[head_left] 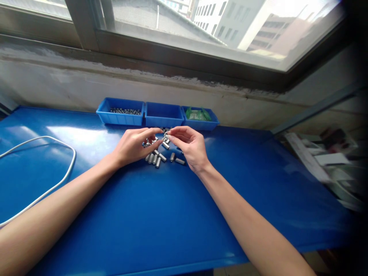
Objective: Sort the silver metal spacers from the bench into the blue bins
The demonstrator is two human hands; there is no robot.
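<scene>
1. Your left hand [135, 145] reaches in over the desk [138, 214], its grip partly open: thumb and forefinger curve toward each other with a gap between their tips.
2. Your right hand [191, 147] faces it, thumb and forefinger brought together in a narrow grip on a small metal part [166, 137]; its exact shape is too small to tell.
3. That part sits between your two hands, just off the left fingertips.
4. Beneath and around your fingers lie loose metal pieces [162, 157], short and bar-like, several side by side near your left thumb, two nearer your right palm.
5. Beyond your hands, three blue bins stand in a row by the wall: the left bin [120, 119] holds many small metal parts, the middle bin [163, 120] is next, and the right bin [201, 125] holds a green bag [198, 114].
6. To your left, a white cable [74, 153] loops across the desk.
</scene>
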